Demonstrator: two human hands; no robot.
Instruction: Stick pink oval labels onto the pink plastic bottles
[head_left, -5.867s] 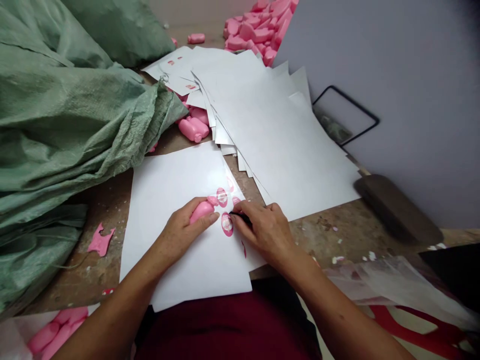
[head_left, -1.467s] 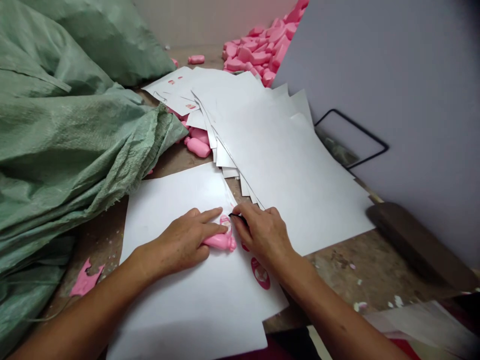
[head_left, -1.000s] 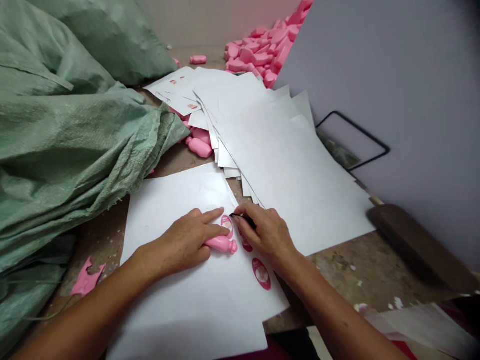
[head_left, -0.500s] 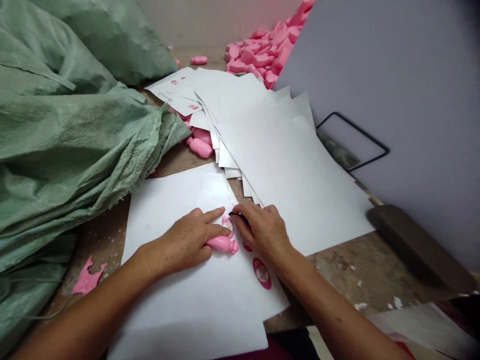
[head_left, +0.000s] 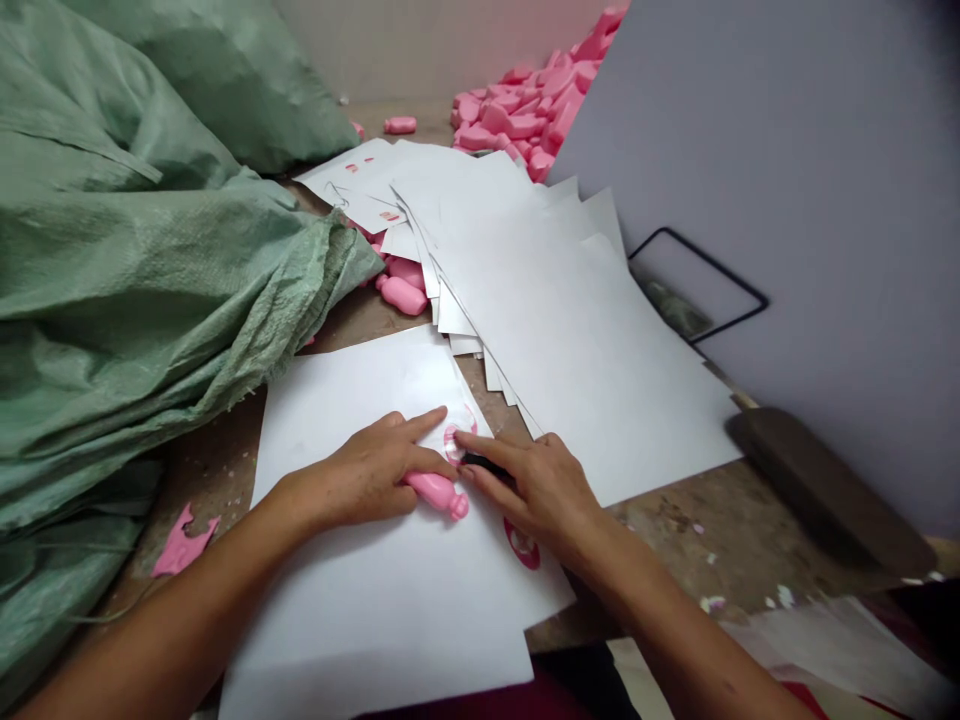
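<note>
A small pink plastic bottle (head_left: 438,494) lies tilted under my left hand (head_left: 367,470), tucked in its lower fingers. That hand's index finger stretches out and presses the white sticker sheet (head_left: 360,590). Beside the fingertip is an oval pink-and-white sticker (head_left: 452,442), partly covered. My right hand (head_left: 536,485) pinches a slim black tool (head_left: 487,465), its tip at the sticker's lower edge; the exact kind of tool does not show. Another oval sticker (head_left: 523,548) sits on the sheet, half hidden by my right wrist.
Fanned white sheets (head_left: 555,330) cover the table's middle. Green woven sacks (head_left: 150,270) crowd the left. Pink bottles (head_left: 517,110) are heaped at the back, and several (head_left: 405,290) lie by the sack. A grey panel (head_left: 787,200) stands on the right. A pink scrap (head_left: 184,542) lies left.
My right hand has shifted slightly down, bringing the black tool from the sticker's upper right to its lower edge. The bottle has moved slightly left and tilted downward in my left hand.
</note>
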